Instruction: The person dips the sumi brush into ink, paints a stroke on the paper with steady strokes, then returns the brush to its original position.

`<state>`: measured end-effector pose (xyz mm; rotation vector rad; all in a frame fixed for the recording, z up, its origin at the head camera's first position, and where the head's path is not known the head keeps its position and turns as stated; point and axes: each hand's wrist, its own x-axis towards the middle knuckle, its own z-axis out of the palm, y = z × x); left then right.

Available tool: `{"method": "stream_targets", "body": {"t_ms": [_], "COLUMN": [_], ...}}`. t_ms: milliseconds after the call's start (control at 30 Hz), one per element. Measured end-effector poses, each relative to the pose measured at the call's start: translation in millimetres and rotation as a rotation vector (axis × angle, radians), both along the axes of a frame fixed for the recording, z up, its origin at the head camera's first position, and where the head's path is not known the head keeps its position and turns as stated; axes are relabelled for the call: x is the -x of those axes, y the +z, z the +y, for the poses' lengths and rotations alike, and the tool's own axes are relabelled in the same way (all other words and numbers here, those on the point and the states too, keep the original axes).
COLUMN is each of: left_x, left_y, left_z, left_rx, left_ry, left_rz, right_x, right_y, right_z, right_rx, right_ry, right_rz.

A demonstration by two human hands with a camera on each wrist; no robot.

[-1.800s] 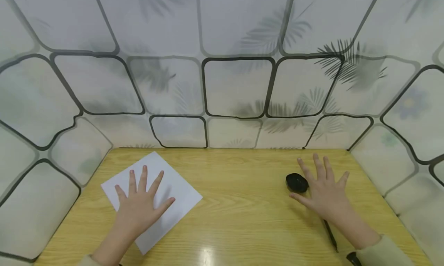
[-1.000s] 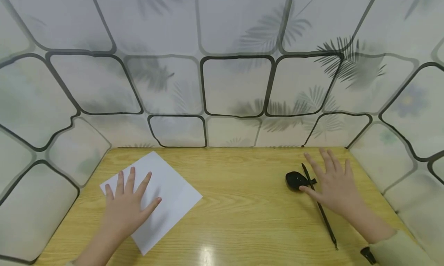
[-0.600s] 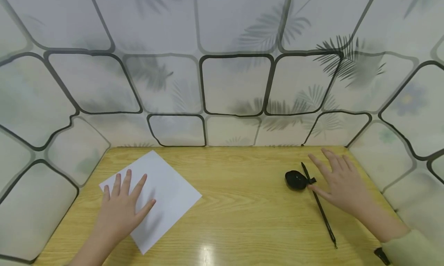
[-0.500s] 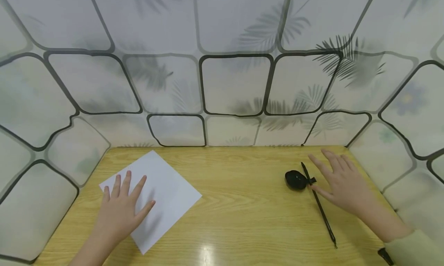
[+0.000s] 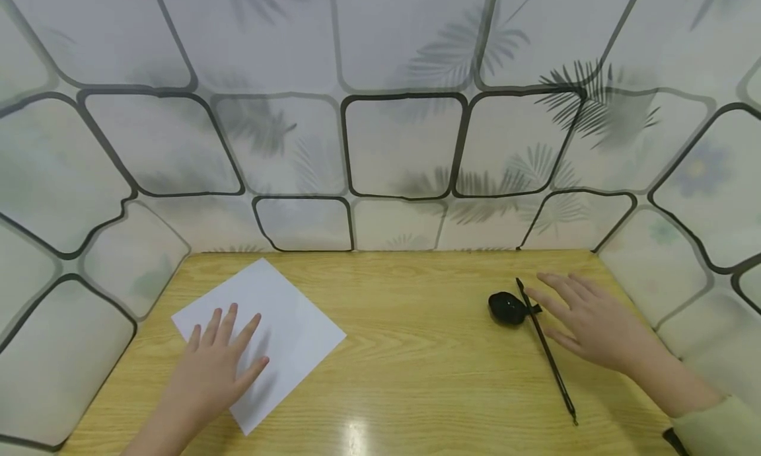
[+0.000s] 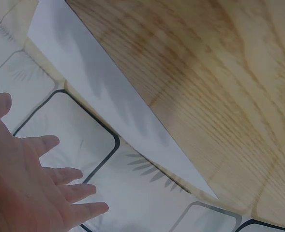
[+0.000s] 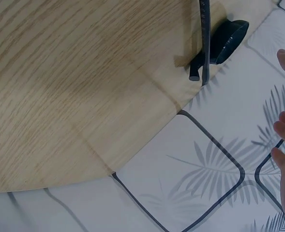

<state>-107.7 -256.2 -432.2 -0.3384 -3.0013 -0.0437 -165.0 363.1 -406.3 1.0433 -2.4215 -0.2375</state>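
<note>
Hiding some white paper (image 5: 297, 337) on the counter (image 5: 416, 357) with a spread, empty left hand (image 5: 211, 370). Floating a loose, empty right hand (image 5: 597, 327) near the black stick (image 5: 549, 360), laid over a black scoop (image 5: 505, 308). Cut off below: the right sleeve (image 5: 722, 428).

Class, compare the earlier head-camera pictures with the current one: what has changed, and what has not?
The right hand moved rightward, uncovering the thin black stick. The left hand shifted slightly left and back toward the person. Nothing was taken hold of or let go. The white paper, stick and black dish stayed put.
</note>
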Motion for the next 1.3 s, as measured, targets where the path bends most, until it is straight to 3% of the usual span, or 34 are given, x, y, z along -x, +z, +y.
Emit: {"method": "stream_targets", "body": {"t_ms": [300, 567, 967, 1300], "left_x": [-4.7, -8.1, -11.8, -14.1], "left_y": [-13.1, -22.3, -32.0, -32.7], "left_z": [0.5, 2.7, 2.5, 0.8], "left_rx": [0.028, 0.045, 0.029, 0.022], "left_ry": [-0.065, -0.074, -0.076, -0.074], "left_rz": [0.026, -0.025, -0.106, -0.186], "right_x": [0.8, 0.1, -3.2, -11.6], "right_y": [-4.5, -14.9, -27.5, -31.3], "right_z": [3.8, 7.8, 13.7, 16.7], "right_rx": [-0.058, -0.093, -0.062, -0.199], "right_ry": [0.096, 0.124, 0.148, 0.116], "right_rz": [0.028, 0.035, 0.005, -0.045]}}
